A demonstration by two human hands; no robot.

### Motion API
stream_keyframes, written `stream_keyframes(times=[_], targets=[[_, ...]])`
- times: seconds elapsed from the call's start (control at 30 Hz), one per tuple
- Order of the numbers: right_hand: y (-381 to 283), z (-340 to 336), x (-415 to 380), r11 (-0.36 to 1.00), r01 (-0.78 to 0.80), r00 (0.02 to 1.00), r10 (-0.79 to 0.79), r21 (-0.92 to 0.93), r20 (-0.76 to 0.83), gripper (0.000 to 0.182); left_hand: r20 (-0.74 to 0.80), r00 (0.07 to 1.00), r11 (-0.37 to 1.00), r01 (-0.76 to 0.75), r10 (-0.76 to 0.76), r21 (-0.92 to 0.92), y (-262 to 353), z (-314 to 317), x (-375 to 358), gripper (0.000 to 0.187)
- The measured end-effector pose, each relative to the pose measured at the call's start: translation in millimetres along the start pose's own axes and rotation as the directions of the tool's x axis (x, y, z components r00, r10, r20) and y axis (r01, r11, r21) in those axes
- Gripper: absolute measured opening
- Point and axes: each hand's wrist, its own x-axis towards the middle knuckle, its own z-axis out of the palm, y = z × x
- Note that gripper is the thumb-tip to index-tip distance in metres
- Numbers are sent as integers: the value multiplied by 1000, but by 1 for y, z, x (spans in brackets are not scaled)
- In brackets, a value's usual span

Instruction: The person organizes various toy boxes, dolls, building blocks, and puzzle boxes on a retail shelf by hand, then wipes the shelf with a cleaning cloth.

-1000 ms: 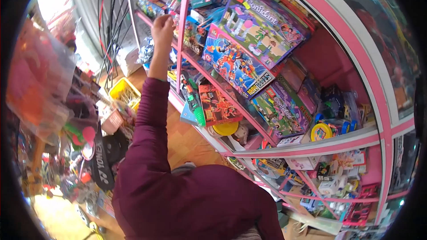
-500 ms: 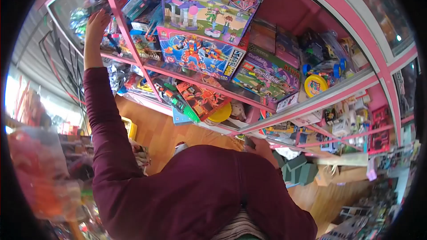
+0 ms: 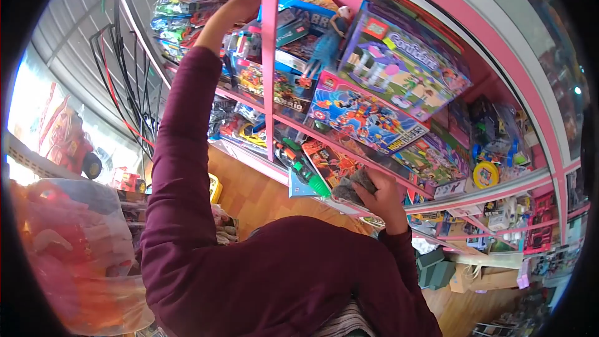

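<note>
My left hand (image 3: 242, 7) reaches into the upper shelf, beside the pink upright post (image 3: 269, 56). Its fingers are blurred and partly cut off by the post, so their grip does not show. Left of it is a stack of packaged toys (image 3: 181, 22). My right hand (image 3: 382, 196) is closed around a crumpled grey cloth (image 3: 350, 188), held in front of the lower shelf edge. Near the cloth are a red toy box (image 3: 329, 157) and a green-tipped toy gun (image 3: 306, 171).
A large Confidant box (image 3: 405, 56) stands over a blue building-set box (image 3: 365, 112) on the shelf. A doll in blue (image 3: 326, 47) leans beside them. Black cables (image 3: 118, 68) hang at left, near a plastic bag of orange toys (image 3: 75, 249). Wooden floor (image 3: 246, 184) shows below.
The view has swung left, so the shelves sit further right. My left hand has gone in next to the post. My right hand has risen with the grey cloth to the shelf edge.
</note>
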Motion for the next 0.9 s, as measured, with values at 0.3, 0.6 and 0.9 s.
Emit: stream_keyframes(times=[0.3, 0.6, 0.9], targets=[[-22, 22, 45, 994, 103, 992, -100, -36, 79, 26, 418, 888, 905, -325, 193, 273, -12, 40, 43, 46], [-14, 40, 35, 999, 32, 993, -27, -42, 113, 26, 494, 756, 882, -469, 430, -49, 29, 48, -5, 60], [-26, 35, 54, 998, 41, 996, -44, 45, 81, 23, 416, 909, 998, 8, 18, -59, 77, 31, -48, 79]])
